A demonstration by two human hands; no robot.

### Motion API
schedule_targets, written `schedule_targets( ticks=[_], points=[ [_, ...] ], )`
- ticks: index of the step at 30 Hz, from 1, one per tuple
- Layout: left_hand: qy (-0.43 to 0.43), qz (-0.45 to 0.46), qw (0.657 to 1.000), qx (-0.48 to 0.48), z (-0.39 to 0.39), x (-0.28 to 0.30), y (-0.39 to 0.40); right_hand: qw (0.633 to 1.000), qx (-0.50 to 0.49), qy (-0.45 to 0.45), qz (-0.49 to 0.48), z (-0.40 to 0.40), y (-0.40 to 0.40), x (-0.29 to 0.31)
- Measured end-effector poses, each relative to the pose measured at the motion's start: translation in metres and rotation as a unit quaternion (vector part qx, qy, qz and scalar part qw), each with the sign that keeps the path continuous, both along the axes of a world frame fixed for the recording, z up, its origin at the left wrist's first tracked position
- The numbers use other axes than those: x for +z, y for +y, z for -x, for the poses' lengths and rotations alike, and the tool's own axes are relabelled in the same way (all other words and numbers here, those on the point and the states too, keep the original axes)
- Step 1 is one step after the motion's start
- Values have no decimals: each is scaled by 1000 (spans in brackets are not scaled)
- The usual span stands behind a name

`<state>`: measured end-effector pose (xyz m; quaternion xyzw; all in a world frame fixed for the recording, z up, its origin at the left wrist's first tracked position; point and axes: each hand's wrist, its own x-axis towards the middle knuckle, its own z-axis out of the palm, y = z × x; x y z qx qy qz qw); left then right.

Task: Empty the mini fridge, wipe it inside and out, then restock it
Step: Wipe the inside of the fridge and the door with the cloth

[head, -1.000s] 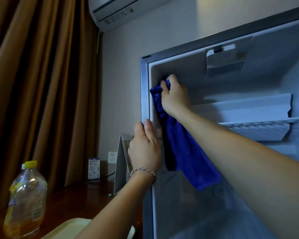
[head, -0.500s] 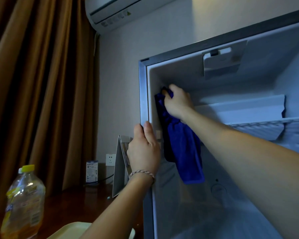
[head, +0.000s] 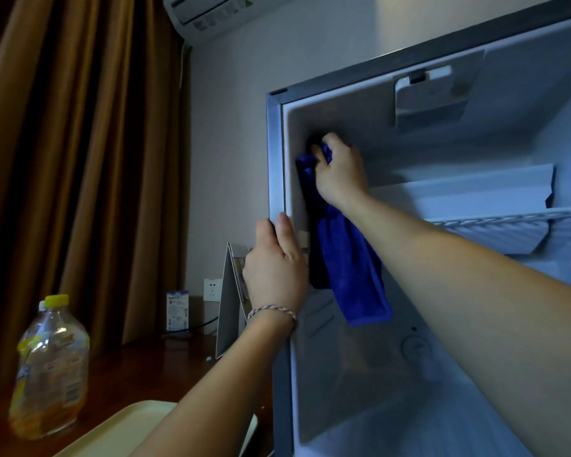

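A person's right hand (head: pixel 342 171) bunches a blue microfiber cloth (head: pixel 346 268) in a tight grip, pressing it against the upper left inner wall of the open mini fridge (head: pixel 360 384), the cloth's loose end hanging down the wall. The left hand (head: pixel 276 268), a braided bracelet (head: pixel 271 312) at its wrist, curls its grip around the fridge's front left edge. A wire shelf (head: pixel 508 221) spans the cavity to the right, under a ceiling light housing (head: pixel 432 97). On the dark wooden bench (head: pixel 139 367) to the left stand a yellow-capped bottle (head: pixel 48 367), a pale tray (head: pixel 126 427), a folded card (head: pixel 229 301) and a small carton (head: pixel 177 310), beside brown curtains (head: pixel 80 159).
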<state>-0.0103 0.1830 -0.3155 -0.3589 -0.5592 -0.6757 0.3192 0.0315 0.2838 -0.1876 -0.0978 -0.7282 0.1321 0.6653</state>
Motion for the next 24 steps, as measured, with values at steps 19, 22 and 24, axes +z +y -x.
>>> schedule_targets(
  ticks=[19, 22, 24],
  points=[
    [-6, 38, 999, 12, -6, -3, -10, 898, -241, -366, -32, -117, 24, 0],
    [-13, 45, 999, 9, -6, -3, -8, 883, -186, -429, -53, -103, 7, -8],
    [-11, 49, 999, 7, -5, -3, -8, 869, -180, -451, -93, -93, 0, -12]
  ],
)
